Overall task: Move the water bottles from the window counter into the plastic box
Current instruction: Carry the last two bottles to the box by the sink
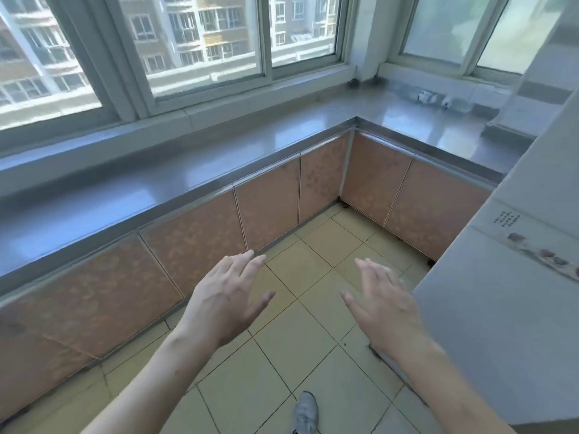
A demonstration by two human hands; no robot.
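Observation:
The steel window counter [194,170] runs in an L under the windows. At its far right, near the corner, lie blurred clear water bottles [429,97] on their sides. Both of my hands hover over the tiled floor in front of the counter, well short of the bottles. My left hand [228,296] is open with its fingers spread, and it holds nothing. My right hand [382,299] is open too, palm down and empty. No plastic box shows in this view.
Pinkish cabinet doors [269,211] line the counter's front. A tall grey appliance or wall [513,308] stands close on the right. Yellow floor tiles [300,339] fill the space between, with my shoe [305,413] at the bottom edge. Windows [203,42] back the counter.

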